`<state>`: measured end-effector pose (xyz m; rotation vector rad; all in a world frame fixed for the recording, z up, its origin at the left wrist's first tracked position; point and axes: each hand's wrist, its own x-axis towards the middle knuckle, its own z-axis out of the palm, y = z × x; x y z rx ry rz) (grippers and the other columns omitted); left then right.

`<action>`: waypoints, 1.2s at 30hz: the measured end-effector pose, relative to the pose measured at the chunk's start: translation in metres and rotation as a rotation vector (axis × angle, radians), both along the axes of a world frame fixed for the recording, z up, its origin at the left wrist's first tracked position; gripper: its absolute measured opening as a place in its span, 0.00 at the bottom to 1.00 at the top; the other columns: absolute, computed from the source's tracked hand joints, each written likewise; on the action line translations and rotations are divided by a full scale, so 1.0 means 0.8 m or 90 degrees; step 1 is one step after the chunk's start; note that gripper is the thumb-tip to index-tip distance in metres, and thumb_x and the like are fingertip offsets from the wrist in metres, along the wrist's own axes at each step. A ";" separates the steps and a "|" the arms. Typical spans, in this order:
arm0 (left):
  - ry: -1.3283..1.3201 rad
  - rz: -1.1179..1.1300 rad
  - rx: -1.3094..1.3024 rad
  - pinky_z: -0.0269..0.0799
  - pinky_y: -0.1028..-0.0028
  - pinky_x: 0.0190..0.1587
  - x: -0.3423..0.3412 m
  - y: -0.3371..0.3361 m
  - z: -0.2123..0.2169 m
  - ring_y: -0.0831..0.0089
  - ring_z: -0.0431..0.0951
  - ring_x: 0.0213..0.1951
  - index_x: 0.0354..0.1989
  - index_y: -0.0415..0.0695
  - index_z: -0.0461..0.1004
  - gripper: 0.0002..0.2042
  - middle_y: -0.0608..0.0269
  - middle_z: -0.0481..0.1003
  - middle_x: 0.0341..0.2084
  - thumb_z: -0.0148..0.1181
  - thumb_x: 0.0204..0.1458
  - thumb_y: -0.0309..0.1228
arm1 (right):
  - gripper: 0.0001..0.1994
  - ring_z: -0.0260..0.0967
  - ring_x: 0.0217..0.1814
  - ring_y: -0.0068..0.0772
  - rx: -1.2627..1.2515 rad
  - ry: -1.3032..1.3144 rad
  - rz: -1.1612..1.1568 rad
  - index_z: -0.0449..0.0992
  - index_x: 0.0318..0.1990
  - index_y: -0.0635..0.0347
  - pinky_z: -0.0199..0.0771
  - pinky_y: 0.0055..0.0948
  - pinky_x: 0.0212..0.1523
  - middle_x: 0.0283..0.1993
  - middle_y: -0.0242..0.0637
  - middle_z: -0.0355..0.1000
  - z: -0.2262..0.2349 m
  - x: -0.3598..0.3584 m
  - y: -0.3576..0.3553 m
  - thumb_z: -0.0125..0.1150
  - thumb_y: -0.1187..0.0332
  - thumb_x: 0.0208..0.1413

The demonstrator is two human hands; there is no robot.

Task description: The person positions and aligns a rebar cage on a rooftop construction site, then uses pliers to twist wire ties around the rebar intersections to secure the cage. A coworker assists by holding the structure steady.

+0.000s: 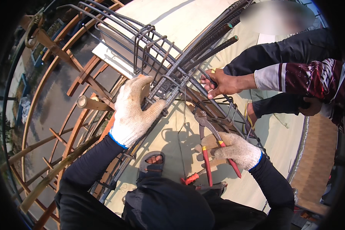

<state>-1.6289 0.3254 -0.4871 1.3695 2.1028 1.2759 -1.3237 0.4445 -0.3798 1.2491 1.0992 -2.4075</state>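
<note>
My left hand (132, 109), in a white knit glove with a blue cuff, is against the rebar bundle (171, 92) where bars cross. Its thumb and curled fingers are spread apart, with bars between them; some fingertips are hidden. My right hand (234, 149), gloved too, is closed on pliers (209, 132) with red and yellow handles, jaws pointing up toward the bars. A thin tie wire (180, 142) hangs down from the crossing. Across the bars, a co-worker's bare hand (224, 83) grips something dark at the rebar.
Bent stirrups (145, 42) surround the bars at the upper left. Rebar ends (230, 40) jut out toward the upper right. Timber scaffolding (61, 142) drops away on the left above lower ground. A red-orange piece (191, 178) is near my sandalled foot (152, 161) on the pale deck (270, 142).
</note>
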 end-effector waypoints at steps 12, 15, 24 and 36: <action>0.028 -0.055 0.080 0.74 0.53 0.64 0.018 0.043 -0.015 0.48 0.77 0.61 0.63 0.44 0.76 0.30 0.49 0.78 0.58 0.78 0.50 0.37 | 0.12 0.79 0.45 0.35 0.433 -0.181 0.289 0.84 0.46 0.61 0.78 0.35 0.49 0.47 0.42 0.80 0.029 -0.105 0.098 0.68 0.64 0.62; 0.004 -0.068 0.114 0.74 0.53 0.63 0.020 0.048 -0.019 0.48 0.78 0.60 0.62 0.44 0.76 0.32 0.50 0.79 0.57 0.79 0.48 0.36 | 0.14 0.80 0.40 0.35 0.276 -0.192 0.099 0.80 0.52 0.64 0.81 0.35 0.45 0.46 0.43 0.79 0.003 -0.084 0.117 0.67 0.68 0.63; 0.015 -0.079 0.128 0.75 0.52 0.62 0.015 0.045 -0.023 0.45 0.78 0.60 0.63 0.43 0.75 0.33 0.47 0.78 0.58 0.79 0.45 0.32 | 0.24 0.83 0.55 0.54 0.002 -0.107 0.036 0.68 0.67 0.67 0.90 0.53 0.55 0.60 0.55 0.77 0.025 -0.139 0.123 0.59 0.73 0.64; 0.026 -0.019 0.194 0.75 0.51 0.59 0.019 0.042 -0.019 0.46 0.79 0.56 0.58 0.43 0.78 0.28 0.49 0.79 0.54 0.79 0.46 0.30 | 0.12 0.80 0.40 0.42 -0.006 -0.108 -0.169 0.74 0.53 0.65 0.85 0.44 0.39 0.43 0.44 0.78 0.002 -0.118 0.071 0.60 0.66 0.70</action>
